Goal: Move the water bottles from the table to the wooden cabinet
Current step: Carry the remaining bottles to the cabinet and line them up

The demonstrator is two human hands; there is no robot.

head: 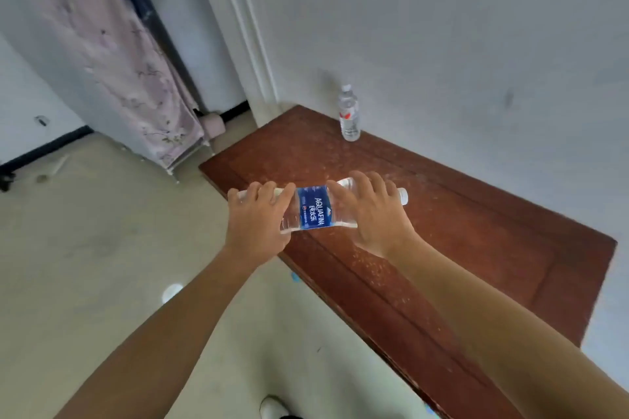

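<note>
Both hands are on one bottle. The left hand (pixel 258 214) curls round the base end and the right hand (pixel 371 214) wraps the neck end, so the blue-label bottle (pixel 315 211) sits sideways, cap pointing right, over the near edge of the wooden cabinet (pixel 476 248). The second bottle (pixel 349 114) stands upright at the far edge, right by the wall (pixel 442 44).

Grey wall (pixel 442 27); beige floor (pixel 85 248); hanging cloth (pixel 102 44) (pink, floral)

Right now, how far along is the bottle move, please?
Done: one red-labelled bottle stands on the wooden cabinet. In hand: left hand and right hand hold the blue-labelled bottle sideways above it. Left: setting it down; the table is out of view.
</note>
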